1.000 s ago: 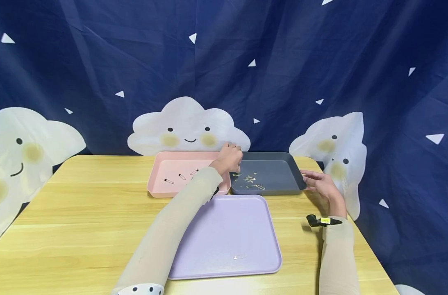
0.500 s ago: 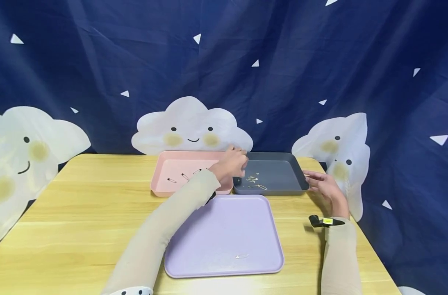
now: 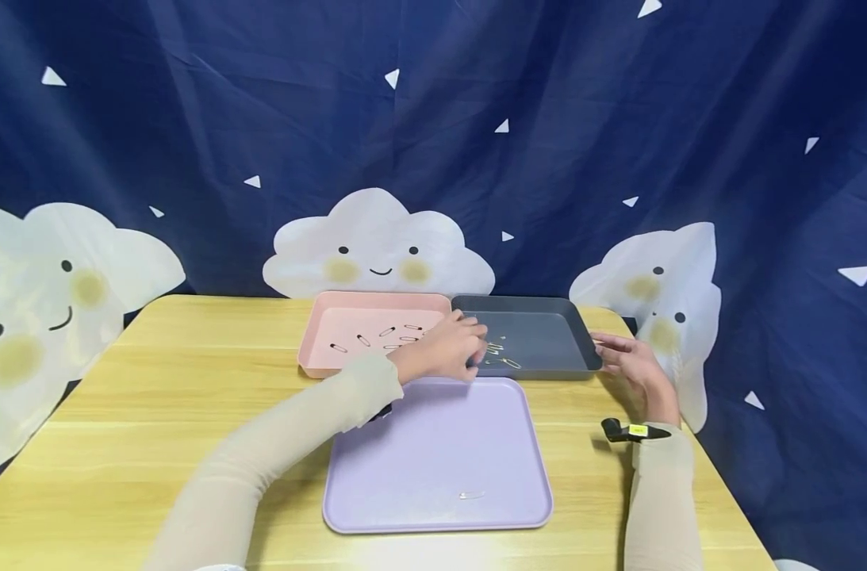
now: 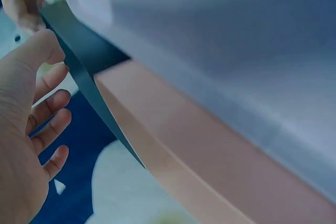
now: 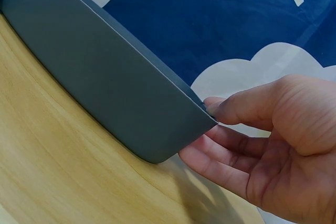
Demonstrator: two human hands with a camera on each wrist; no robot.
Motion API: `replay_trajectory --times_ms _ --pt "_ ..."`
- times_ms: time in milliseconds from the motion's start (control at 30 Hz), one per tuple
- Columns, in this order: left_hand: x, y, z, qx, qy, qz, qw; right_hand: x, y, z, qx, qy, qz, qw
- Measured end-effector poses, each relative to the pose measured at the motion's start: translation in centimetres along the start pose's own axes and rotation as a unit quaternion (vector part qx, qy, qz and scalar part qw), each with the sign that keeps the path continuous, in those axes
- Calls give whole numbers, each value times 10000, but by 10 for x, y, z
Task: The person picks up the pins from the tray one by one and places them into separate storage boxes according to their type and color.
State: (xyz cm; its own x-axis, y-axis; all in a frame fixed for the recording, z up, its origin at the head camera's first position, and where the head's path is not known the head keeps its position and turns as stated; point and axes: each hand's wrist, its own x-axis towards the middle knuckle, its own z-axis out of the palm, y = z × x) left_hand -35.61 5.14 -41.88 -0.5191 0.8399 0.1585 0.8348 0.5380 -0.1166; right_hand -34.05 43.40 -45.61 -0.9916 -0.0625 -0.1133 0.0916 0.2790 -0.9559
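My left hand (image 3: 450,349) hovers over the place where a pink tray (image 3: 333,309) meets a dark grey tray (image 3: 547,341). Its fingers are loosely bent, and the left wrist view shows nothing between them. At the grey tray's right end, my right hand (image 3: 633,365) pinches the rim, thumb inside and fingers outside, as the right wrist view shows. Black safety pins (image 3: 386,332) lie spread in the pink tray, partly hidden by my left hand. Gold safety pins (image 3: 508,363) lie in the grey tray's left part.
A lilac tray (image 3: 419,452) lies nearer me, a single light-coloured safety pin (image 3: 472,496) near its front edge. All the trays stand on a wooden table (image 3: 212,381). Behind hangs a dark blue curtain (image 3: 433,127) with cloud prints.
My left hand has come down and toward me from the trays' far edge, uncovering more black safety pins. The right hand keeps its grip on the grey tray. The head view has shifted slightly.
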Motion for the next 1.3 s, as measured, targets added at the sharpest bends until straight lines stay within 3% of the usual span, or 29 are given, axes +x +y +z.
replay_trajectory --times_ms 467,767,967,1300 --pt "-53 58 -1 131 312 1349 9903 -1 2 0 -54 -36 -92 9999" --pt "-68 73 6 -492 106 1754 9832 -2 0 1 -35 -45 -57 10000" --pt "-75 82 10 -557 -17 2022 9778 0 1 -1 133 -50 -9 9999" --pt "-77 88 7 -672 -242 2060 9759 -1 0 0 167 -33 -39 9998"
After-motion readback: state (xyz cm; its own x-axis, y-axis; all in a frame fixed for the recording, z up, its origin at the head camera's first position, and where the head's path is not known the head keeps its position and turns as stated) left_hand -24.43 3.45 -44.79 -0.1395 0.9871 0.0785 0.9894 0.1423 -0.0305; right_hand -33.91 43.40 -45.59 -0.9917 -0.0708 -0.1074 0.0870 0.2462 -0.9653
